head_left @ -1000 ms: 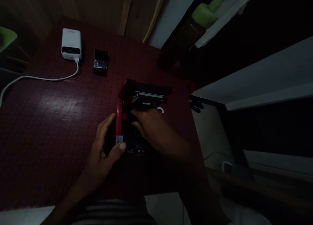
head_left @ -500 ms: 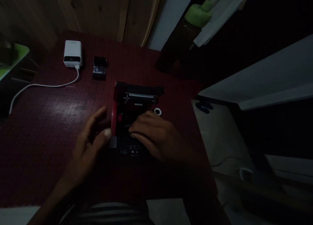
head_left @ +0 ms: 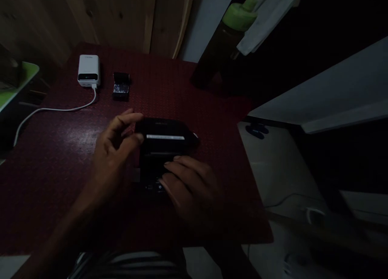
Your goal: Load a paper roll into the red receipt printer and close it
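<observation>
On the dark red table sits a small black and red label printer, with buttons along its front. Its black lid is tilted partly down over the body, a pale strip showing across it. My left hand pinches the lid's left edge between thumb and fingers. At the front right, my right hand lies with its fingers bent and slightly apart over the printer's front edge, gripping nothing that I can see. A white ring peeks out by the lid's right end, mostly covered. The printer's inside is too dark to make out.
A white power bank with a white cable stands at the back left. Beside it lies a roll of shiny black film. A bottle with a green cap stands at the back right. The table's right edge borders the floor.
The lid has swung from nearly upright down toward the printer body. My left hand has moved up and forward onto it. My right hand has drawn back from inside the printer toward its front.
</observation>
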Available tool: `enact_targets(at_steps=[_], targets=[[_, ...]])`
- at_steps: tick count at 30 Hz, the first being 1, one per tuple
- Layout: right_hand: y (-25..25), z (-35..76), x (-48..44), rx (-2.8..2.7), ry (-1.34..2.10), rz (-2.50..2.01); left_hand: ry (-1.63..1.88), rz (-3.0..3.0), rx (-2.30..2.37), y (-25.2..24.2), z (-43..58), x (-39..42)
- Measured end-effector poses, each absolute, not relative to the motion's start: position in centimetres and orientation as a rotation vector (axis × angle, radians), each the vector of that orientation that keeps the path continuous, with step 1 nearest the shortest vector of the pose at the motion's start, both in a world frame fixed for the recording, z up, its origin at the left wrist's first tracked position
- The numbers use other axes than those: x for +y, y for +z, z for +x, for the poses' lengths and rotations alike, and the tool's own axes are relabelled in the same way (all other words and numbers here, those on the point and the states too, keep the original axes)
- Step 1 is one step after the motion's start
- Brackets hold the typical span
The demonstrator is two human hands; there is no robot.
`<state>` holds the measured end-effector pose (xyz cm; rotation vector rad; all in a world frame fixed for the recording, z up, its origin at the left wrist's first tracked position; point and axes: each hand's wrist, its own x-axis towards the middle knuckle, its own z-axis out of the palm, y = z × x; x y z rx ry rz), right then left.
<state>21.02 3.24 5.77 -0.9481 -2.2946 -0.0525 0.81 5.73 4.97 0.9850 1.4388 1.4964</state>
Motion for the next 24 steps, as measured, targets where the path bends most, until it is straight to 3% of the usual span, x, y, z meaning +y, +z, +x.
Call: enact_targets(at_steps=[7, 17, 24], targets=[[4.9, 21.2, 3.4, -2.247, 0.054, -0.998, 1.263, 0.788, 1.417, 3.0, 0.8, 1.6], [5.2, 21.2, 3.1, -2.296, 0.271, -1.065, 1.245, 0.803, 1.377, 3.4, 1.0, 1.8], [3.7, 22.5, 2.2, -2.026, 0.341, -1.115, 1.221, 0.784, 1.379, 2.6, 0.5, 0.2]])
